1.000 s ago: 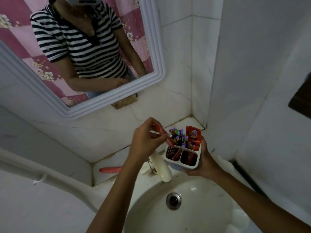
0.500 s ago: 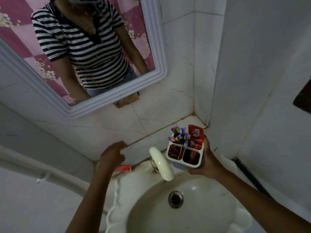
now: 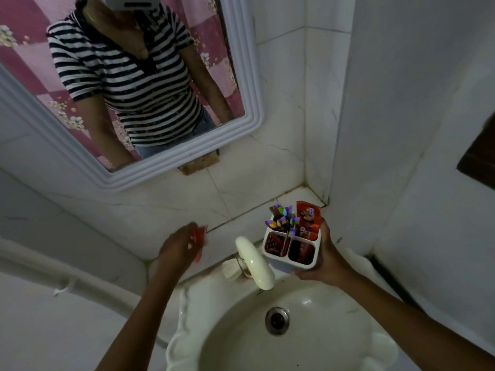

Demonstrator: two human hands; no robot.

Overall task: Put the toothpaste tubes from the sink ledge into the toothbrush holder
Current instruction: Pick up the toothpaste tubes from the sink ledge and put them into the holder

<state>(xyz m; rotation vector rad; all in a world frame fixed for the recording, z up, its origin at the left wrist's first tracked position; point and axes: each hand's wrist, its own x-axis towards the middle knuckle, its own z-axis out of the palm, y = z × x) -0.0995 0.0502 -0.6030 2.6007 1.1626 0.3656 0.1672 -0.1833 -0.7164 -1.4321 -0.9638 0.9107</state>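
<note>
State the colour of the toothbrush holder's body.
White. The toothbrush holder, held in the right hand, shows it clearly in the head view.

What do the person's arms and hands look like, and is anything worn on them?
The left hand and right hand are bare: no gloves, rings or watch visible. Both forearms are uncovered. The mirror shows a black-and-white striped shirt with short sleeves.

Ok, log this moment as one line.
left hand: grip on red toothpaste tube, lifted off ledge | right hand: holding toothbrush holder over sink | next: insert tube
</note>
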